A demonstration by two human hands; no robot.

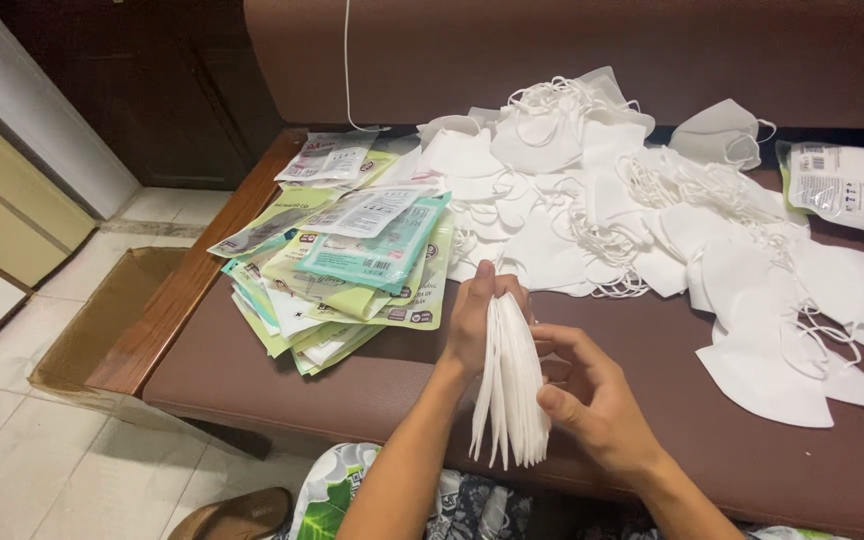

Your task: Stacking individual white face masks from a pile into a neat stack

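- while the left hand (474, 322) grips a stack of folded white masks (510, 385) from behind, fingers curled over its top edge, the stack stands on edge between both hands, just above the near rim of the brown padded surface (252, 370)
- the right hand (592, 400) is half open, its fingertips and thumb pressed against the right face of the stack, steadying it rather than closing round it
- the masks in the stack sit packed face to face, their lower edges fanning out slightly
- beyond the hands, a wide loose pile of white masks (632, 210) with tangled ear loops spreads across the middle and right of the surface, reaching to the brown backrest (552, 50)
- to the left of that pile lies a heap of flat printed packets (352, 260), in green, teal and white, overlapping one another near the left edge of the surface
- one more packet (847, 185) lies apart at the far right
- a thin white cord (346, 60) hangs down over the backrest
- an open cardboard box (102, 320) sits on the tiled floor just beside the left end of the surface
- a brown sandal (237, 515) lies on the floor near the bottom edge
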